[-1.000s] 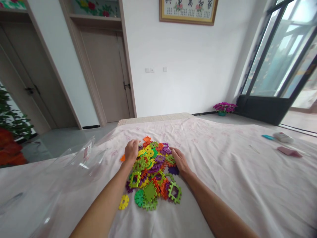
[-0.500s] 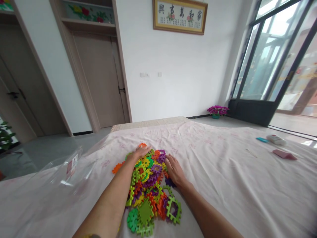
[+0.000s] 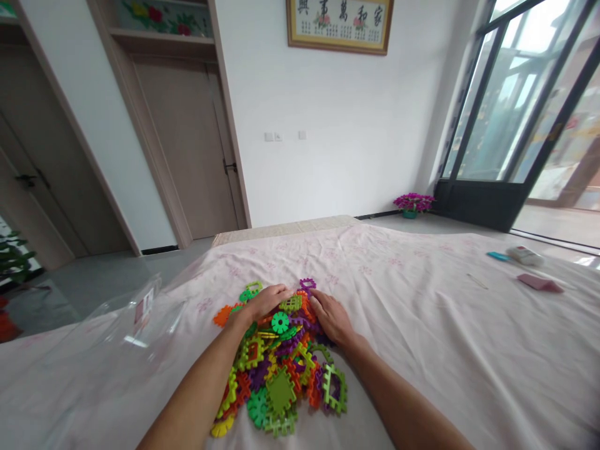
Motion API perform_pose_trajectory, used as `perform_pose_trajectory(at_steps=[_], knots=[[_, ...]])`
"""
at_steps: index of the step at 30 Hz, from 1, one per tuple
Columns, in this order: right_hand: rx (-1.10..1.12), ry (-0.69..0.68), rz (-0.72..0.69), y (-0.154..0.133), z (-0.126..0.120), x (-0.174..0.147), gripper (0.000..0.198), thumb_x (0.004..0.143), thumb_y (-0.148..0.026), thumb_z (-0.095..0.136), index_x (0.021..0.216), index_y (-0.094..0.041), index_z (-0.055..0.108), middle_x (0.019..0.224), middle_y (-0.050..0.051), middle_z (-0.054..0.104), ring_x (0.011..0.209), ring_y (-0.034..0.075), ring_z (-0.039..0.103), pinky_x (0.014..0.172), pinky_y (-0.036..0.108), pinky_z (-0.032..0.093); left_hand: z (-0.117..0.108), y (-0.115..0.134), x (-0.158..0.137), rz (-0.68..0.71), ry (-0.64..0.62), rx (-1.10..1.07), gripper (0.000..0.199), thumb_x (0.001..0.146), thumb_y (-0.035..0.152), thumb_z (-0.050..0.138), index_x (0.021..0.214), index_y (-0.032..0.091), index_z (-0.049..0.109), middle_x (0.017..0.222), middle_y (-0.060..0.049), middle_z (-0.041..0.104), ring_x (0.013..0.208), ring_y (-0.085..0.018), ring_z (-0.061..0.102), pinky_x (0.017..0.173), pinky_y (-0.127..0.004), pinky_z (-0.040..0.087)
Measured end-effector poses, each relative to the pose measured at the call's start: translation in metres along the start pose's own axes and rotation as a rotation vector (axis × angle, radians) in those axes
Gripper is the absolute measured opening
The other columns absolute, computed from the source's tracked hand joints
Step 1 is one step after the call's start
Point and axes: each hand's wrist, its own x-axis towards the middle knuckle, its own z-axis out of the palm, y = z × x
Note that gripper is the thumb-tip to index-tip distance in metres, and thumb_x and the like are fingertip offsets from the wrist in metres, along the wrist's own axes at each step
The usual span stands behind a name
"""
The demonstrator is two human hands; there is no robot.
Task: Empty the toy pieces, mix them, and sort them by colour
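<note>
A heap of colourful plastic interlocking toy pieces (image 3: 281, 390) lies on the cloth in front of me. My left hand (image 3: 266, 302) rests over the far left part of the heap, palm down, fingers stretched out. Along the far right side lies my right hand (image 3: 332, 317), fingers extended against the pieces. Between the hands are a green square grid piece (image 3: 291, 303) and a green round piece (image 3: 280, 322). Beyond the fingertips is a purple piece (image 3: 308, 284), and an orange piece (image 3: 224, 315) is left of my left wrist. Neither hand grips a piece.
The pale floral cloth (image 3: 422, 300) is wrinkled. A clear plastic bag (image 3: 145, 325) lies at left. On the right are a pink item (image 3: 540, 283), a white packet (image 3: 524, 255), a light blue item (image 3: 497, 256) and a thin stick (image 3: 477, 281).
My left hand has drawn slightly nearer and turned inward over the heap. Pieces under it have shifted, with some spreading toward the near left. My right hand has barely moved.
</note>
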Motion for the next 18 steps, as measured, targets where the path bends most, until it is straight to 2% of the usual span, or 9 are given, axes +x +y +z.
perform_pose_trajectory(at_steps=[2, 4, 7, 9, 11, 14, 18], knots=[[0.038, 0.010, -0.018, 0.000, -0.001, -0.001, 0.054, 0.100, -0.052, 0.026, 0.134, -0.022, 0.056, 0.129, 0.007, 0.064, 0.118, 0.024, 0.057, 0.101, 0.036, 0.039, -0.008, -0.001, -0.021, -0.019, 0.123, -0.026, 0.046, 0.090, 0.057, 0.037, 0.102, 0.023, 0.065, 0.104, -0.002, 0.072, 0.098, -0.021, 0.063, 0.086, -0.030, 0.048], [0.042, 0.006, -0.015, -0.002, -0.001, -0.001, 0.054, 0.099, -0.053, 0.028, 0.134, -0.022, 0.056, 0.128, 0.008, 0.064, 0.118, 0.025, 0.058, 0.100, 0.036, 0.040, -0.018, -0.010, -0.043, -0.082, 0.310, 0.081, 0.042, 0.092, 0.052, 0.037, 0.111, 0.026, 0.064, 0.116, -0.003, 0.069, 0.110, -0.022, 0.060, 0.097, -0.032, 0.043], [0.018, -0.024, 0.022, -0.007, 0.002, -0.001, 0.054, 0.097, -0.055, 0.033, 0.135, -0.022, 0.055, 0.127, 0.009, 0.065, 0.117, 0.027, 0.059, 0.098, 0.038, 0.041, -0.027, -0.033, -0.073, -0.328, 0.499, 0.362, 0.040, 0.090, 0.053, 0.042, 0.114, 0.030, 0.065, 0.125, -0.005, 0.065, 0.123, -0.027, 0.052, 0.108, -0.042, 0.034], [0.013, -0.032, 0.041, -0.012, 0.006, 0.000, 0.053, 0.097, -0.054, 0.035, 0.134, -0.023, 0.056, 0.127, 0.010, 0.065, 0.117, 0.029, 0.059, 0.098, 0.039, 0.041, -0.026, -0.047, -0.086, -0.500, 0.482, 0.401, 0.044, 0.090, 0.056, 0.040, 0.117, 0.032, 0.065, 0.128, -0.006, 0.063, 0.126, -0.030, 0.050, 0.107, -0.047, 0.034], [0.023, -0.045, 0.031, -0.016, 0.010, 0.001, 0.051, 0.096, -0.052, 0.037, 0.132, -0.023, 0.058, 0.125, 0.011, 0.066, 0.116, 0.029, 0.059, 0.099, 0.039, 0.041, -0.019, -0.054, -0.091, -0.574, 0.449, 0.378, 0.047, 0.091, 0.056, 0.036, 0.120, 0.032, 0.064, 0.132, -0.007, 0.061, 0.127, -0.031, 0.050, 0.107, -0.048, 0.035], [0.112, -0.083, 0.026, -0.023, 0.012, -0.001, 0.053, 0.093, -0.054, 0.044, 0.133, -0.023, 0.058, 0.127, 0.010, 0.065, 0.119, 0.030, 0.058, 0.103, 0.041, 0.040, -0.005, -0.048, -0.085, -0.487, 0.442, 0.293, 0.045, 0.094, 0.048, 0.033, 0.122, 0.030, 0.063, 0.136, -0.005, 0.059, 0.131, -0.026, 0.047, 0.112, -0.041, 0.034], [0.483, -0.202, -0.013, -0.036, 0.002, -0.007, 0.056, 0.093, -0.060, 0.042, 0.132, -0.025, 0.060, 0.135, 0.005, 0.061, 0.123, 0.027, 0.055, 0.106, 0.042, 0.040, 0.013, -0.021, -0.066, -0.211, 0.425, 0.000, 0.052, 0.098, 0.042, 0.023, 0.125, 0.022, 0.062, 0.135, -0.004, 0.060, 0.131, -0.018, 0.048, 0.114, -0.031, 0.032]])
